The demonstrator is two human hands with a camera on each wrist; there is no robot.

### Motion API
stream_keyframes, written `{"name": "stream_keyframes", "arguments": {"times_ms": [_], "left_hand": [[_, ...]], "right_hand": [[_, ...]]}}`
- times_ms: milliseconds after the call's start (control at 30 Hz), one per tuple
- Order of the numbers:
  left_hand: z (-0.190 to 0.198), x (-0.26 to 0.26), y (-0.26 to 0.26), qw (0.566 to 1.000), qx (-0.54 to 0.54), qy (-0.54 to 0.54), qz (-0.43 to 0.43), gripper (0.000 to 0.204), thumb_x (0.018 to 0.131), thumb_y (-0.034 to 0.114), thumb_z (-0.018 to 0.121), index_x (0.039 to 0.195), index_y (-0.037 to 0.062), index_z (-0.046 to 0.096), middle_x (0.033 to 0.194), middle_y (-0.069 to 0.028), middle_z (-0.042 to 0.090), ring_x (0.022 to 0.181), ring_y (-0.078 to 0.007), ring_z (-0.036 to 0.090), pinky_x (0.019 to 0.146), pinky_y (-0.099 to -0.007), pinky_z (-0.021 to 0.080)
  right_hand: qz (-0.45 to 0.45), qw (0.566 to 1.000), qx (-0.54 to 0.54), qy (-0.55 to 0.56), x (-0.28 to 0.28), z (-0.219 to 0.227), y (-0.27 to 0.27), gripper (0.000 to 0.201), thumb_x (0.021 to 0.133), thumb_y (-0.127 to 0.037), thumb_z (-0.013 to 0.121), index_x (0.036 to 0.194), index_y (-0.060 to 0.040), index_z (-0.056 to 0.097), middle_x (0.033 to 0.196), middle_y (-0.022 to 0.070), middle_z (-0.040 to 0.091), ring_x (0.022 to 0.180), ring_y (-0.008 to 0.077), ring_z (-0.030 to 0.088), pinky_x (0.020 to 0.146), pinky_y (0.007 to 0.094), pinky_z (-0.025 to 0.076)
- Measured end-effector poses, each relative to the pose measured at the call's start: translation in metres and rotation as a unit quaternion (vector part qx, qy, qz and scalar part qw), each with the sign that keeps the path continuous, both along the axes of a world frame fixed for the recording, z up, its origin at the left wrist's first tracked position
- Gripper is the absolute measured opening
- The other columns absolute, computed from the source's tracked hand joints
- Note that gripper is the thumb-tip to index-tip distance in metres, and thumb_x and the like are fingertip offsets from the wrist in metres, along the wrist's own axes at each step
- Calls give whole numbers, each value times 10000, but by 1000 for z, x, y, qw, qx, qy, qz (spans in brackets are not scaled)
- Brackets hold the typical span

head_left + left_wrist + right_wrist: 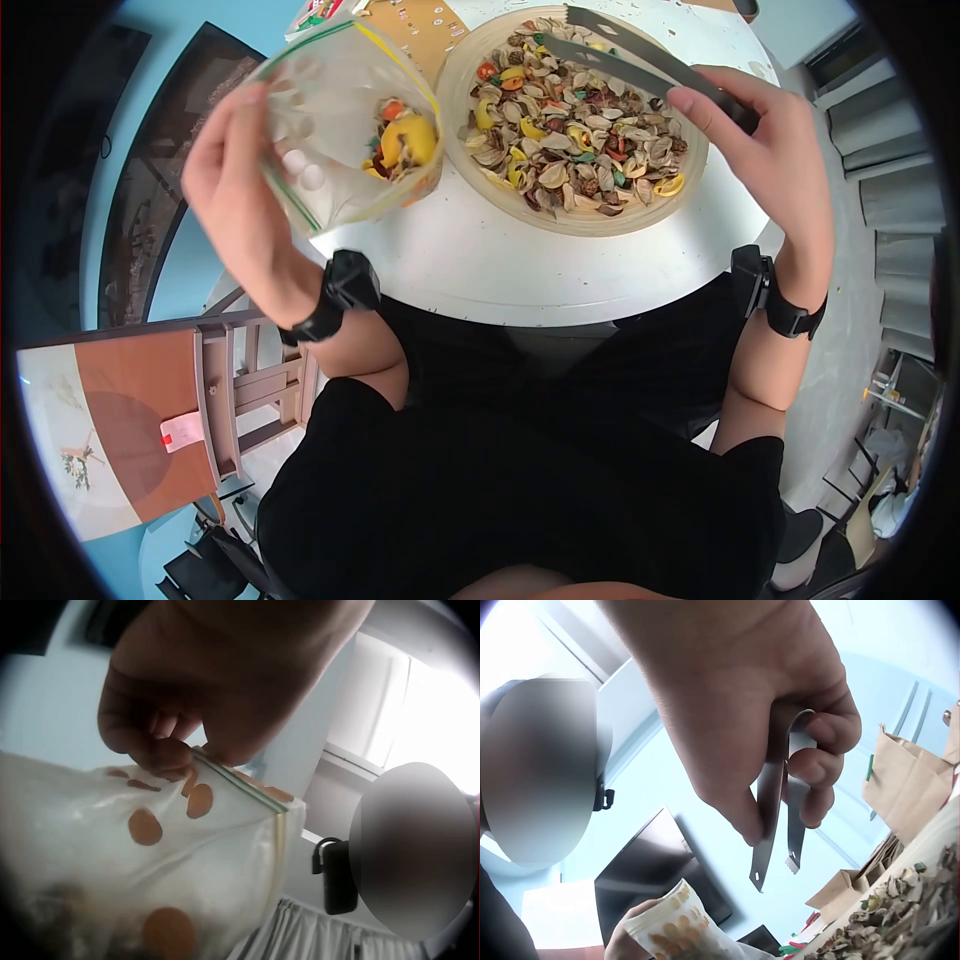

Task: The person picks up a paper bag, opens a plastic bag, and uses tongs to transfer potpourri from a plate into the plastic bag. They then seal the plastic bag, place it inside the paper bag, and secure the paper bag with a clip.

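My left hand (235, 190) grips the edge of a translucent zip bag (320, 120) with a green seal strip and orange dots. The bag's mouth gapes toward the right; inside lies a small heap of potpourri with a yellow piece (409, 140) on top. My right hand (785, 155) holds metal tongs (650, 72) between thumb and fingers. In the right wrist view, the two tips of the tongs stand apart with nothing between them. Below the tongs is a round, shallow tray (452, 125) filled with potpourri (590, 130): dry pale husks, with yellow, orange and green bits.
The tray rests on a round white table (600, 275) close in front of me. Behind the bag lies a brown sheet (420, 35) with scattered crumbs. Brown paper bags (907, 776) stand beyond the tray in the right wrist view. A wooden folding chair (255, 390) is at the left.
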State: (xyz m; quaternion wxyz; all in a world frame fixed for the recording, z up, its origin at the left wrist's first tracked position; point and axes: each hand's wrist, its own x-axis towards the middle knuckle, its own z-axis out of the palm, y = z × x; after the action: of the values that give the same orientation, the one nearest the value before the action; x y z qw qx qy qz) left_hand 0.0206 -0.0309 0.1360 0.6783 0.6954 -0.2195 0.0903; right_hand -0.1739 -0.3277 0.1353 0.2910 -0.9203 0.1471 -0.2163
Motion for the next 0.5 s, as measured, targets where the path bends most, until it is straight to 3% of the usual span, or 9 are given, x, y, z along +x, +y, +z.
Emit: {"name": "stream_keyframes", "arguments": {"times_ms": [33, 67, 200, 300, 333, 433, 500], "left_hand": [[-7, 14, 11, 996, 93, -12, 14, 262, 985, 182, 675, 1078, -47, 764, 870, -42, 724, 672, -62, 570, 562, -210, 391], [-10, 26, 10, 991, 124, 36, -34, 264, 993, 196, 661, 1057, -34, 776, 815, -14, 706, 645, -48, 544, 553, -195, 349], [-7, 13, 17, 1000, 4, 23, -13, 272, 996, 228, 664, 1044, -12, 782, 730, 18, 644, 596, -33, 503, 536, -202, 356], [-7, 20, 17, 985, 164, 42, 16, 275, 997, 212, 658, 1036, -34, 774, 761, -12, 682, 601, -34, 518, 533, -206, 371], [-6, 21, 19, 979, 190, 71, -10, 279, 1001, 215, 652, 1027, -36, 772, 766, -20, 690, 603, -36, 529, 525, -209, 378], [-6, 7, 23, 1000, 17, -17, -20, 286, 1003, 243, 655, 1034, -14, 777, 734, -3, 660, 588, -42, 521, 502, -214, 370], [-7, 13, 25, 994, 110, 15, 5, 281, 1006, 217, 640, 1052, -26, 773, 779, -17, 683, 614, -47, 543, 529, -208, 391]], "right_hand": [[-8, 1000, 2, 10, 1, -1, -1, 388, 910, -351, 777, 1054, 9, 775, 685, 71, 683, 598, 90, 532, 557, 270, 406], [-16, 1000, 2, 20, 1, 0, -2, 389, 910, -351, 776, 1057, 10, 774, 688, 71, 682, 601, 91, 529, 562, 268, 406], [-31, 999, 5, 39, 2, -4, -6, 392, 914, -365, 768, 1041, 6, 779, 703, 76, 686, 600, 99, 516, 568, 279, 410], [-45, 997, -1, 68, 4, -8, -15, 429, 922, -409, 748, 1034, 3, 783, 704, 89, 683, 593, 130, 519, 576, 300, 421], [-49, 997, -14, 65, 4, -12, -16, 444, 923, -427, 742, 1033, 1, 785, 704, 96, 683, 592, 143, 526, 581, 307, 428], [-71, 994, -40, 73, 7, -16, -23, 486, 922, -471, 729, 1034, -1, 788, 708, 120, 688, 606, 189, 580, 611, 328, 462], [-85, 990, -57, 98, 10, -23, -26, 500, 920, -484, 725, 1038, -2, 789, 721, 138, 698, 635, 224, 630, 642, 342, 492]]}}
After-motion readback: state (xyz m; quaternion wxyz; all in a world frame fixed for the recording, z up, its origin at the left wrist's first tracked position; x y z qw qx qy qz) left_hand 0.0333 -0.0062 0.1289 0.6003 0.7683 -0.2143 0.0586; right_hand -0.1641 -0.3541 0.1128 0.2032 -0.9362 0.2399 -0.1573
